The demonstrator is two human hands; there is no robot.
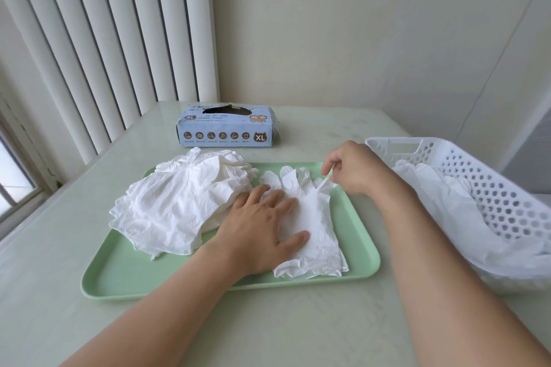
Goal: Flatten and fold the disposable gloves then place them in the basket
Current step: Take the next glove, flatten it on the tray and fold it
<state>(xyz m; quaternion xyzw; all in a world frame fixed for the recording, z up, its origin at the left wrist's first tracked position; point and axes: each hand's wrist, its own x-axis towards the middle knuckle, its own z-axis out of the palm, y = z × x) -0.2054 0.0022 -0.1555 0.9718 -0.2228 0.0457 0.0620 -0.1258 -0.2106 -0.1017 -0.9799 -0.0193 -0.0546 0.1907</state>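
A white disposable glove lies flat on the right half of a pale green tray, fingers pointing away from me. My left hand presses flat on its palm area with straight fingers. My right hand pinches the glove's thumb at the right side and pulls it outward. A loose pile of crumpled white gloves covers the tray's left half. To the right stands a white perforated basket holding several gloves.
A blue glove box marked XL stands behind the tray. Vertical blinds and a window sill line the left side. The table's bare top stretches in front of the tray.
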